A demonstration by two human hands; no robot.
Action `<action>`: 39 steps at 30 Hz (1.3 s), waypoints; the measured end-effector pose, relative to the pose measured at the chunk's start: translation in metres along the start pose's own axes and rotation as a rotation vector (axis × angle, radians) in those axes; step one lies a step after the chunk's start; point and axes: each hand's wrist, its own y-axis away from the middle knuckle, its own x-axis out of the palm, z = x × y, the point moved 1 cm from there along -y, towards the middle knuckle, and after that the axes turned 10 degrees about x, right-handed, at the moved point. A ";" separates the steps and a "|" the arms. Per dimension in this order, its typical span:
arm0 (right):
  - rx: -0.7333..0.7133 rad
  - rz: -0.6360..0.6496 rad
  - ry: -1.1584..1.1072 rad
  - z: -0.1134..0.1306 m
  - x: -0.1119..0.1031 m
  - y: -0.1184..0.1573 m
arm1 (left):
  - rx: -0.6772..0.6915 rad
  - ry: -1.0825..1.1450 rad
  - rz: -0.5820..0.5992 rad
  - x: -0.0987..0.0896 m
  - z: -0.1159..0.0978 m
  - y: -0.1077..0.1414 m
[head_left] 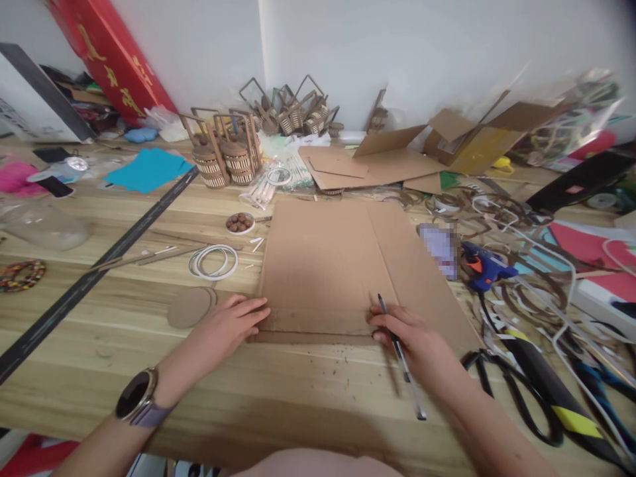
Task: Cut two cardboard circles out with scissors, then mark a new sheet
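Note:
A flat sheet of brown cardboard with a fold line lies on the wooden table in front of me. My left hand rests at its near left corner, fingers stretched out and touching the edge. Between the fingers of my right hand is a pen, its lower end slanting toward me. That hand's fingertips touch the sheet's near edge. Beside my left hand lie round cardboard discs. White rings and a small dish of brown beads sit left of the sheet.
To the right are a blue glue gun, black-handled scissors and tangled strips. A black strip crosses the table at left. Small bamboo baskets, blue sheets and an opened carton stand or lie at the back.

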 end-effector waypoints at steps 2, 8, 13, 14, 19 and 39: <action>0.004 0.002 -0.004 0.000 0.000 0.000 | 0.025 -0.003 -0.013 0.001 0.002 0.001; 0.001 0.019 -0.009 -0.001 -0.003 0.000 | 0.109 -0.042 -0.058 0.007 0.006 0.006; -0.007 0.032 -0.006 -0.001 -0.008 -0.001 | 0.141 -0.063 -0.075 0.010 0.003 0.007; -0.009 0.033 -0.005 -0.001 -0.008 -0.001 | 0.143 -0.065 -0.078 0.010 0.003 0.007; -0.018 0.034 0.006 -0.001 -0.006 0.001 | 0.156 -0.042 -0.093 0.013 0.008 0.006; -0.083 -0.014 0.020 -0.003 -0.003 0.001 | 0.164 0.077 -0.052 0.015 0.017 0.012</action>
